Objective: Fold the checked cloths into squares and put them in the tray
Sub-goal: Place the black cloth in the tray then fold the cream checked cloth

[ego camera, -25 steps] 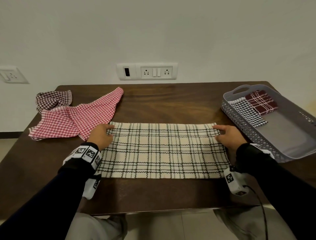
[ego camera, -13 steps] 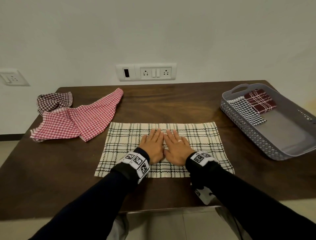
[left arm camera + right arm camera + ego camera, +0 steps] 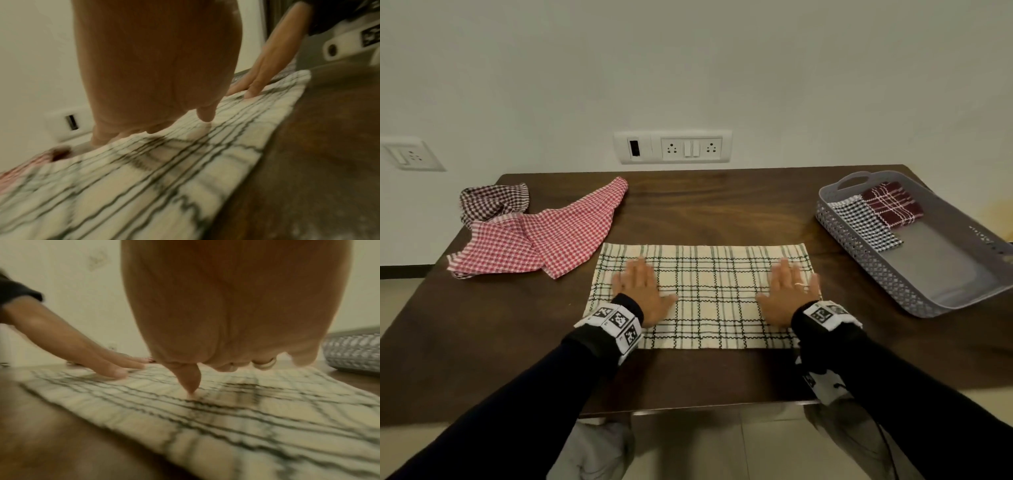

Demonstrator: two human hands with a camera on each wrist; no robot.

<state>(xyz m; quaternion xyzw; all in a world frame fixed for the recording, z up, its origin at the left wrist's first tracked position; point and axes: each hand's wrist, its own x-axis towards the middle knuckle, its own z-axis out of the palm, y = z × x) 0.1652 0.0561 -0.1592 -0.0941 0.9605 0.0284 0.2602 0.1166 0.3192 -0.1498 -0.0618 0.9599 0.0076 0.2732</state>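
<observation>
A cream cloth with dark green checks [image 3: 709,294], folded to a long rectangle, is laid flat on the dark brown wooden table [image 3: 722,205], near its front edge. The left hand [image 3: 642,291] is pressed palm-down on the left end of this cloth, fingers straight and spread slightly. The right hand [image 3: 789,291], with a ring on one finger, is pressed flat on the right end in the same way, fingers extended; nothing is gripped by either hand. The wrist views are blurred, but the straight fingers [image 3: 255,84] of the right hand and the flattened left hand [image 3: 115,368] are seen resting on the checked fabric. To the left of the cream cloth, touching its far left corner, an unfolded red and white gingham cloth [image 3: 544,240] is found, with a crumpled dark brown and white checked cloth [image 3: 493,202] behind it. To the right of the cream cloth, a grey perforated plastic tray [image 3: 873,260] is placed; a folded black and white checked cloth [image 3: 866,222] and a folded maroon checked cloth [image 3: 892,205] are held at its far end.
</observation>
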